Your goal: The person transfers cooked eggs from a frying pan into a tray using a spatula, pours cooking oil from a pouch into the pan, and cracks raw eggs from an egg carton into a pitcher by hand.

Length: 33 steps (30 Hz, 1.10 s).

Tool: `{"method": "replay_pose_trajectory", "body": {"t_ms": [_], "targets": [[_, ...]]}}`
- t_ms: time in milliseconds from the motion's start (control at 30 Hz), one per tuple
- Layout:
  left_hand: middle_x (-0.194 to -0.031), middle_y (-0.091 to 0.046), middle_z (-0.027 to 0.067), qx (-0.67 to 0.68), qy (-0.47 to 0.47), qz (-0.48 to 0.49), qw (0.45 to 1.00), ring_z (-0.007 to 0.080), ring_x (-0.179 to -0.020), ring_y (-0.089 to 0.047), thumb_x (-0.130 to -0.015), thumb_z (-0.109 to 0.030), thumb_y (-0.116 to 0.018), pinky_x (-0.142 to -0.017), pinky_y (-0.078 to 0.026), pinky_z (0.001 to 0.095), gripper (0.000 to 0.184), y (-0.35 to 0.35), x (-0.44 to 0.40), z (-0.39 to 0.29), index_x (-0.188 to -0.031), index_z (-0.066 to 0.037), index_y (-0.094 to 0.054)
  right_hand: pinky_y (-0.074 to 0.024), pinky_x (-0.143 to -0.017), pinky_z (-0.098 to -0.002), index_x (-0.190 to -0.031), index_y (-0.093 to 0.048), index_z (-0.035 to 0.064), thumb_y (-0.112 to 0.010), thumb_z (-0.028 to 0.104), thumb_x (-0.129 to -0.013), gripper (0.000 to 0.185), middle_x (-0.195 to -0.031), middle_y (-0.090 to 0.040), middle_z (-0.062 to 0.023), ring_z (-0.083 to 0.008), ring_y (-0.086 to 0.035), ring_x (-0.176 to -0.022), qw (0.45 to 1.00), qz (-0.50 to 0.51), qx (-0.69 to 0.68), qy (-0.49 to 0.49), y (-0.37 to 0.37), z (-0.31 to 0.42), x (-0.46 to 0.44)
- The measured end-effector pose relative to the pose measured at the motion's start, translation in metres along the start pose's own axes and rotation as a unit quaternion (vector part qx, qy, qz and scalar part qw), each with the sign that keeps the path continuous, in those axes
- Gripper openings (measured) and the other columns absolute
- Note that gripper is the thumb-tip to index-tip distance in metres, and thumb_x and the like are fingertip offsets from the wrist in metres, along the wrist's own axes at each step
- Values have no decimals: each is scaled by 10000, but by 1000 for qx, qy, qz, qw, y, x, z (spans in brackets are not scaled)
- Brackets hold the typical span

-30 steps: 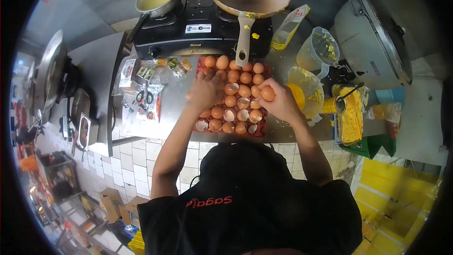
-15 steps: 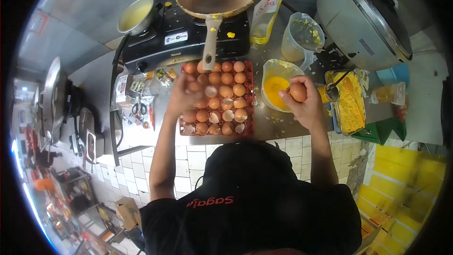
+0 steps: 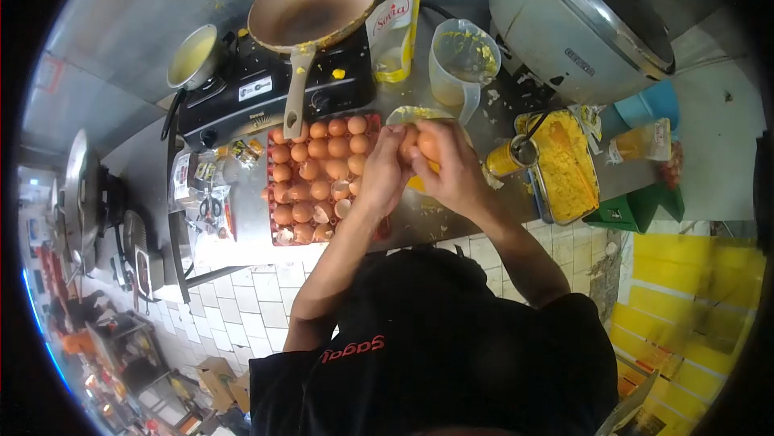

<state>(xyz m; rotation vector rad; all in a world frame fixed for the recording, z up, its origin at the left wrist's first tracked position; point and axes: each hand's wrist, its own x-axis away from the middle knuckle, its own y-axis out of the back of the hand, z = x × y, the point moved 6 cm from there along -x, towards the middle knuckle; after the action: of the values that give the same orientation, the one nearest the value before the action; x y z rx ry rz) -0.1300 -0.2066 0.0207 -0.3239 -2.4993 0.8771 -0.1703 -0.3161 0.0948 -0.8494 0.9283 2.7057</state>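
Note:
My hands meet above a plastic measuring jug (image 3: pixel 405 113) that holds yellow beaten egg. Between them are two rounded brown eggshell surfaces. My left hand (image 3: pixel 385 174) is closed around a brown egg (image 3: pixel 409 141), mostly covered by the fingers. My right hand (image 3: pixel 453 168) grips another brown egg (image 3: pixel 428 146), which is pressed close to the first. Whether either shell is cracked cannot be made out. To the left lies a red egg tray (image 3: pixel 377 230) with whole brown eggs at the far side and broken empty shells toward the near edge.
Behind the tray is a black gas stove (image 3: pixel 339 85) with a frying pan (image 3: pixel 313 8), its handle over the tray. A small pot (image 3: pixel 193 58) sits at left. Rightward are a second jug (image 3: pixel 463 57), a can with a ladle (image 3: pixel 509 158), a tray of yellow food (image 3: pixel 568 174) and a large cooker (image 3: pixel 564 33).
My left hand has moved from the egg tray rightward to the jug, now with an egg. My right hand, still holding its egg, has met it. The camera view has turned somewhat.

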Motion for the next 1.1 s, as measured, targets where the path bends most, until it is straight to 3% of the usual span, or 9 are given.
{"method": "replay_pose_trajectory", "body": {"t_ms": [200,433,667,800,833,900,933,1033,1100], "targets": [[-1009,-549,19,-21,16,34,999,104,-818,-531,-1030,-291,-430,-676,-456,238,230,-14,-6,7,-1158,-120,-514,-493,-897,-409,-1237,-483,1,-675,120,-885,418,-1141,-560,-223,-378,-595,-1058,1000,14,2,0,7,-9,-7],[-934,-526,1,-49,36,36,998,84,-764,-492,-1023,-343,-462,-630,-420,223,233,-14,-13,-7,-1091,-128,-521,-500,-854,-389,-1195,-509,23,-679,163,-905,364,-1110,-617,-201,-333,-637,-995,981,70,-78,-165,31,-50,-14],[-992,-594,4,-167,-10,-30,986,91,-768,-560,-955,-371,-625,-596,-452,208,399,54,9,-39,-1209,-74,-549,-500,-753,-450,-1177,-478,16,-692,326,-913,460,-963,-632,-272,-463,-626,-903,970,190,39,-150,15,-67,-1],[-885,-644,54,-311,-51,-136,939,103,-730,-605,-833,-257,-732,-623,-495,226,448,144,31,-75,-1171,-13,-568,-497,-760,-463,-1154,-482,2,-686,366,-912,483,-971,-628,-277,-459,-621,-913,961,213,79,-155,3,-70,4],[-901,-660,74,-442,-73,-195,873,120,-753,-629,-801,-235,-740,-635,-506,233,445,155,42,-96,-1133,11,-575,-497,-760,-464,-1153,-482,1,-689,367,-909,486,-972,-627,-277,-459,-620,-916,961,214,90,-151,1,-72,6],[-870,-673,80,-385,-132,-218,887,146,-808,-648,-735,-244,-805,-694,-525,310,439,209,37,-105,-1049,-5,-612,-495,-751,-464,-1129,-481,-4,-693,368,-906,483,-971,-624,-274,-461,-613,-916,962,206,109,-141,-4,-73,6],[-863,-686,130,-545,-131,-280,779,221,-799,-664,-707,-240,-831,-711,-524,361,449,224,38,-121,-1020,-6,-610,-494,-746,-463,-1117,-480,-7,-695,368,-904,482,-971,-623,-272,-462,-610,-916,962,203,119,-135,-6,-71,5],[-844,-683,151,-628,-195,-306,689,315,-782,-664,-644,-240,-875,-707,-526,401,462,261,32,-135,-930,-9,-594,-494,-785,-464,-1125,-490,-7,-692,379,-904,489,-1015,-628,-265,-461,-607,-935,945,228,143,-186,-12,-68,4],[-821,-679,149,-615,-165,-273,721,321,-762,-662,-625,-245,-885,-701,-526,405,475,276,24,-132,-920,-15,-592,-496,-763,-479,-1119,-491,-5,-686,391,-906,490,-987,-640,-268,-479,-611,-925,944,213,153,-201,-15,-71,4]]}}
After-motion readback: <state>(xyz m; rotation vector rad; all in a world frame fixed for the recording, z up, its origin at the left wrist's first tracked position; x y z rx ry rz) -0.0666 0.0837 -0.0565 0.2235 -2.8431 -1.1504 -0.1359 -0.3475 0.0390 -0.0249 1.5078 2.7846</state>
